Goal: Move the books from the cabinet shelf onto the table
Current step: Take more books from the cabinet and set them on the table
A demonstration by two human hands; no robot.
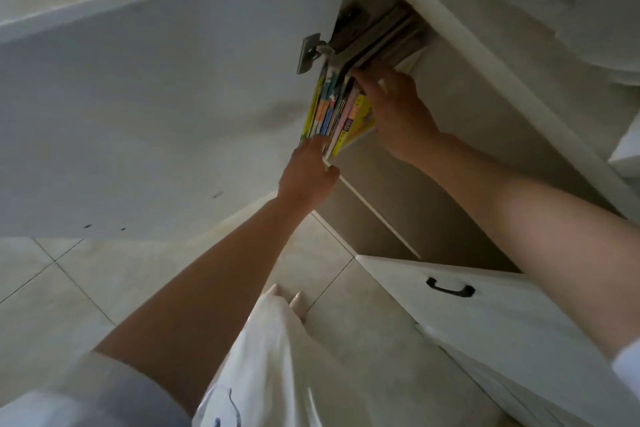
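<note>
Books (341, 111) are sitting upright in a tight row on the cabinet shelf (377, 215), jammed vs the left wall next to the open door (156, 107) and its hinge (310, 52). None are out yet; no surface is showing in this view, so the drop-off spot is unknown.

Left hand (306, 173) is reaching to the bottom front corner of the row, fingertips touching the spines near the shelf edge. Whether it's actually pinching a book or just pressing, I cannot tell; fingers are partly hidden behind the stack. Right hand (394, 107) is lying flat on the right face of the row, fingers straight and reaching up toward the top edges, thumb side toward the camera. It's bracing, not wrapped round anything.

Risks, as I'm judging them:
- Row is thin paperbacks, slippery covers prob. If both hands are squeezing only the outer books, middle ones could be sliding out and dropping on the tile floor (86, 288).
- Books are leaning right at the top. Pulling the right hand away w/o support = the lot fanning over onto the shelf.
- Hinge is sticking out just beside the top left corner; dragging the stack straight out could be snagging covers on it.
- Lower drawer (485, 315) is standing open below, w/ a handle (449, 289); a dropped book or a shin could be hitting it.
- Grip from below is weak: only fingertips under that corner.
</note>
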